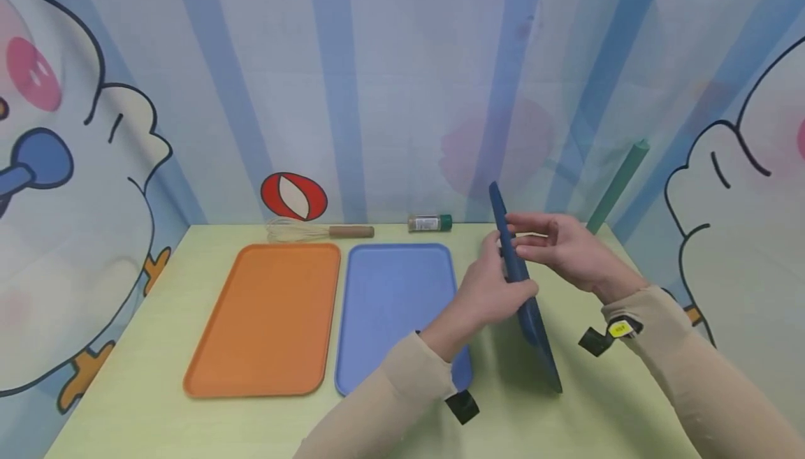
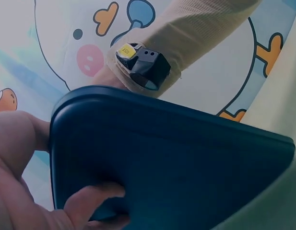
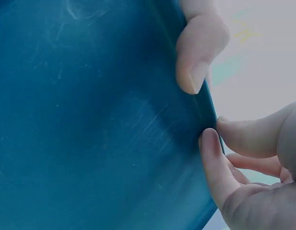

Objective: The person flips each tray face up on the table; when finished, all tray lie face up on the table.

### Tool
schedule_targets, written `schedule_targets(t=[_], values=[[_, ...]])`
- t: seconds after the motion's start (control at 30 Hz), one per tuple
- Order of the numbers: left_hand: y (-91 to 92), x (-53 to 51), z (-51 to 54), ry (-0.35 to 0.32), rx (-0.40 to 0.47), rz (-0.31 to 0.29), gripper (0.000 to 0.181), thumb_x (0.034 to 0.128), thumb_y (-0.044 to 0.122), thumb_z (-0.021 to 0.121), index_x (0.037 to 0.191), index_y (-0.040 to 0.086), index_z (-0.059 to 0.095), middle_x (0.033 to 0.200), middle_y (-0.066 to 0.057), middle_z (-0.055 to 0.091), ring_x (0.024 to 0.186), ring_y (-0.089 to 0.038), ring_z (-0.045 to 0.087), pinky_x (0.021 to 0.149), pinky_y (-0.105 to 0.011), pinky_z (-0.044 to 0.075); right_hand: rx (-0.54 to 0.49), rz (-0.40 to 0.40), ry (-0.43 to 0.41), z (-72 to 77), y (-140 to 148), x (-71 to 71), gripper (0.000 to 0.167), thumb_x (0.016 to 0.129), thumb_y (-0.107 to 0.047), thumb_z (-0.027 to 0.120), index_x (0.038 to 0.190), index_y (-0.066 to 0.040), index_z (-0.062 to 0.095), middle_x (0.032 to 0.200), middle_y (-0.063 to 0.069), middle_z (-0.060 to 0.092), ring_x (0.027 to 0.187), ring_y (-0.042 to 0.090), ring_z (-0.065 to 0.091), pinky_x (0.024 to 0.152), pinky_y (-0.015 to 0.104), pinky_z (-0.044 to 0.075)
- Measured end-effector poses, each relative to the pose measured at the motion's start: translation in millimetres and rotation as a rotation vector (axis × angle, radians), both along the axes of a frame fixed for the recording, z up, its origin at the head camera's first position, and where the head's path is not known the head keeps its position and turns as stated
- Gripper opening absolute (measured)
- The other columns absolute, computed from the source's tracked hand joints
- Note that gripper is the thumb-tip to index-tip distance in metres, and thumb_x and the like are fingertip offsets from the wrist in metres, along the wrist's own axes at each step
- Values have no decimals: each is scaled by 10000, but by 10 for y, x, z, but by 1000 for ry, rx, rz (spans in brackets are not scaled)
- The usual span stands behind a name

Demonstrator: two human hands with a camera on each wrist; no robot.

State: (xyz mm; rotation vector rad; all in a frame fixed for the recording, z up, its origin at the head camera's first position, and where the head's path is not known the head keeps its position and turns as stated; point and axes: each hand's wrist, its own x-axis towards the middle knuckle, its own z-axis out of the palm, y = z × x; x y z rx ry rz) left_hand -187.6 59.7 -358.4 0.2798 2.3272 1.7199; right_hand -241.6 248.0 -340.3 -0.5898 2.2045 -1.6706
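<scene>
A dark blue tray [image 1: 537, 333] is tilted up on edge at the right of the table, its lower end near the surface. My left hand [image 1: 487, 288] grips its near long edge, the thumb on the right-hand face and fingers on the other. In the left wrist view, fingertips press the tray's smooth dark side [image 2: 186, 148]. My right hand [image 1: 569, 249] pinches the same rim a little farther along. The right wrist view shows its thumb and a finger meeting at that edge, beside the tray's scratched face [image 3: 100, 120].
An orange tray [image 1: 270, 319] lies at left, with a lighter blue tray [image 1: 399, 298] next to it. Behind them are a whisk [image 1: 321, 231] with a wooden handle and a small green-capped jar [image 1: 430, 223]. A green stick [image 1: 619, 186] leans at the back right corner.
</scene>
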Motion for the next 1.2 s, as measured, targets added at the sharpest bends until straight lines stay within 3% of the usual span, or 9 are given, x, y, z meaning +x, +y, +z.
schedule_targets(t=[0.1, 0.2, 0.33, 0.43, 0.63, 0.73, 0.83, 1.0, 1.2], values=[[-23, 10, -38, -24, 23, 10, 938, 933, 241, 740, 1680, 306, 177, 1539, -122, 529, 521, -199, 508, 609, -373, 454, 12, 19, -5, -12, -8, 8, 624, 1058, -3, 584, 1611, 69, 305, 1664, 269, 306, 1458, 386, 446, 1034, 239, 524], [-47, 5, -88, -13, 32, 18, 940, 937, 242, 731, 1684, 318, 164, 1632, -117, 433, 689, -191, 630, 678, -372, 473, 10, 36, -17, -30, -16, 5, 631, 1059, -15, 590, 1614, 64, 301, 1674, 268, 288, 1505, 493, 327, 1041, 222, 513], [-72, 2, -153, 13, 53, 18, 897, 939, 226, 707, 1668, 356, 200, 1653, -105, 402, 1071, -219, 684, 748, -387, 490, 16, 49, -41, -73, -11, -11, 644, 1059, -38, 600, 1622, 42, 299, 1653, 275, 322, 1497, 480, 355, 1049, 232, 511], [-83, 8, -188, 12, 67, 19, 841, 946, 212, 687, 1641, 397, 251, 1660, -82, 392, 1137, -212, 648, 729, -382, 491, 24, 66, -49, -105, -6, -17, 650, 1063, -56, 604, 1627, 36, 294, 1644, 281, 337, 1468, 415, 439, 1053, 234, 508], [-102, 10, -239, -17, 88, 43, 786, 944, 190, 662, 1623, 406, 331, 1639, -16, 421, 870, -262, 630, 657, -375, 474, 36, 95, -39, -142, 1, -41, 659, 1067, -88, 610, 1628, 41, 287, 1651, 293, 320, 1347, 199, 603, 1047, 250, 519], [-108, 9, -253, -29, 103, 61, 780, 944, 176, 659, 1630, 372, 345, 1651, -14, 407, 1127, -291, 669, 754, -386, 519, 79, 67, -21, -157, 50, -60, 649, 1070, -128, 618, 1625, 20, 316, 1626, 280, 375, 1346, 243, 606, 1042, 291, 536], [-116, 11, -273, -34, 120, 74, 774, 946, 163, 657, 1636, 338, 352, 1672, -24, 383, 1396, -308, 546, 896, -408, 525, 163, 20, 26, -201, 154, -72, 630, 1072, -174, 627, 1612, 3, 357, 1595, 264, 430, 1399, 373, 539, 1055, 387, 543], [-135, 13, -319, -28, 177, 74, 774, 942, 119, 647, 1634, 317, 363, 1671, -39, 379, 1359, -294, 569, 876, -402, 513, 291, -28, 70, -360, 402, -96, 611, 1079, -203, 619, 1589, 33, 379, 1584, 309, 416, 1438, 525, 431, 1070, 546, 515], [-171, 5, -375, -21, 275, 61, 783, 941, 77, 625, 1634, 326, 357, 1663, -78, 367, 1274, -289, 611, 762, -381, 488, 417, -58, 5, -547, 623, -123, 640, 1072, -230, 630, 1589, 43, 369, 1602, 364, 343, 1449, 574, 375, 1088, 609, 476]])
